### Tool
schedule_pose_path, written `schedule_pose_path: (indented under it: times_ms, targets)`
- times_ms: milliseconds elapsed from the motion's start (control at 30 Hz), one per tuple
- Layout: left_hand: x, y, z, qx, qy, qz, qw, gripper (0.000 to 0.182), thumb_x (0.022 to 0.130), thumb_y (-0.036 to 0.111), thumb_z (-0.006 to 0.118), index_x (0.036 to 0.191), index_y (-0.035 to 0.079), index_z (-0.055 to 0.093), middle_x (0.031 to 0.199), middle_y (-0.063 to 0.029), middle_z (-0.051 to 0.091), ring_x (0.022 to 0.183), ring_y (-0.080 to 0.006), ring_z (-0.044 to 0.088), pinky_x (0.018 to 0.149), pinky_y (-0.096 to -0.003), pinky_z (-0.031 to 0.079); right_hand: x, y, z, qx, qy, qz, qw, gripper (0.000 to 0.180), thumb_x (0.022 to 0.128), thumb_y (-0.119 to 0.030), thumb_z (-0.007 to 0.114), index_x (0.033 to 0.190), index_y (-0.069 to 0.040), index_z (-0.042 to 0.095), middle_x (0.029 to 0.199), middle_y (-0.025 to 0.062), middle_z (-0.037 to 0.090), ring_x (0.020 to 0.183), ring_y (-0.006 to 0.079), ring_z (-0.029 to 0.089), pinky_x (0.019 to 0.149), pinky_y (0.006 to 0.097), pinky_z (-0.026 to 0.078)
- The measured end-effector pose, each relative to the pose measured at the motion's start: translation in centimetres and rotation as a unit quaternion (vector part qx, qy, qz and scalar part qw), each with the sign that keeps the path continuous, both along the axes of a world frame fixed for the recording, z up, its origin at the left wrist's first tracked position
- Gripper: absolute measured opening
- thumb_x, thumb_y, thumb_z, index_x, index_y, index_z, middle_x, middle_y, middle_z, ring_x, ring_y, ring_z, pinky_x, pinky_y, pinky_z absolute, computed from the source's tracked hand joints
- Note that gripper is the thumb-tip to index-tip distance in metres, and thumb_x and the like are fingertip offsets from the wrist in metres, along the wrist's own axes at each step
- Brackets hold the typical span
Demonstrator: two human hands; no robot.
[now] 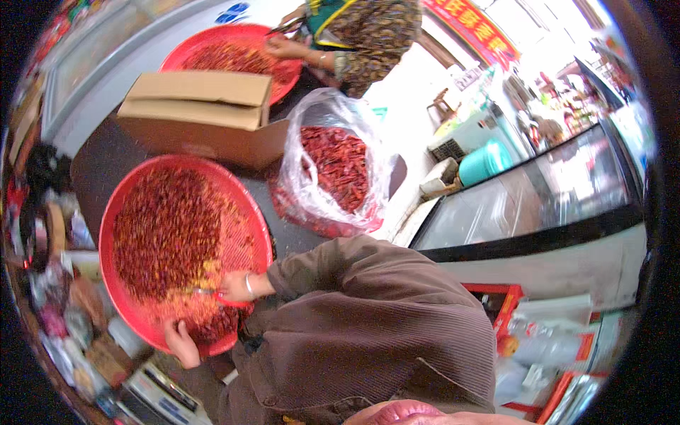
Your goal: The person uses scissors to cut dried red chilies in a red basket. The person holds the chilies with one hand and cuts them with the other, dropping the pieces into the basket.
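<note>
My right hand (234, 287), with a bracelet at the wrist, is closed around red-handled scissors (220, 297); their metal blades point left over the basket. My left hand (182, 342) is at the near rim, its thumb and fingers apart, with nothing visible between them. Both hands are over a round red plastic basket (107, 223). A wide heap of cut dried red chilies (164, 228) covers its far side, and yellowish seeds (212, 271) are scattered nearer to me. Beside my left hand lies a small pile of darker dried chilies (215, 325). Motion blur softens the details.
An open clear plastic bag (297, 180) of whole dried chilies (337, 164) stands right of the basket. Behind is a cardboard box (196, 101). Another person's hand (287, 48) works over a second red basket (172, 53). A glass-topped display case (531, 196) stands at right.
</note>
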State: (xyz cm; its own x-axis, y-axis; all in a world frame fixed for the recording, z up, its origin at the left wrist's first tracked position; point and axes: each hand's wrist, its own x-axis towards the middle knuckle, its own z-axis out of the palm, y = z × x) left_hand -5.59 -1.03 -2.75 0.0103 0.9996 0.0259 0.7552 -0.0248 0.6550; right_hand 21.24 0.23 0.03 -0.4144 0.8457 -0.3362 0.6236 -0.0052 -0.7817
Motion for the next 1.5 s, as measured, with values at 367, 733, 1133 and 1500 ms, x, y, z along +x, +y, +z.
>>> schedule_pose_path:
  times_ms: [367,733,1133,1500]
  targets:
    - [2.5,0.3,2.9,-0.035,-0.174,0.023,0.984,0.012,0.077,-0.001,0.048,0.090,-0.001,0.048,0.085,-0.0069,0.049,0.080,-0.0180,0.046,0.075,-0.0290,0.037,-1.1,-0.4,0.1,-0.036,0.006,-0.024,0.999,0.047,0.074,-0.046,0.051,0.079,0.000,0.060,0.076,0.0213,0.059,0.075,0.0353,0.058,0.066,0.0427,0.045]
    - [4.6,0.3,5.1,-0.010,-0.333,0.138,0.933,0.009,0.081,0.000,0.049,0.088,0.002,0.045,0.082,-0.0008,0.043,0.075,-0.0104,0.041,0.069,-0.0239,0.036,-1.0,-0.5,0.2,-0.031,0.001,0.010,0.999,0.049,0.072,-0.050,0.055,0.082,-0.002,0.060,0.079,0.0199,0.059,0.079,0.0339,0.057,0.070,0.0422,0.044]
    - [8.9,-1.0,6.0,-0.103,-0.453,0.069,0.883,0.011,0.077,-0.003,0.053,0.083,0.002,0.045,0.081,-0.0018,0.047,0.074,-0.0091,0.047,0.069,-0.0219,0.040,-1.9,0.1,0.1,-0.003,0.253,-0.155,0.955,0.038,0.066,-0.036,0.068,0.079,-0.001,0.059,0.071,0.0169,0.060,0.063,0.0239,0.058,0.056,0.0365,0.045]
    - [8.9,-1.4,4.8,-0.119,-0.313,0.017,0.942,0.010,0.077,-0.001,0.055,0.086,-0.001,0.051,0.082,-0.0038,0.053,0.077,-0.0110,0.049,0.071,-0.0241,0.040,-2.2,1.0,-0.9,0.066,0.186,-0.164,0.966,0.029,0.065,-0.023,0.066,0.080,0.000,0.056,0.068,0.0168,0.058,0.063,0.0292,0.058,0.056,0.0368,0.045]
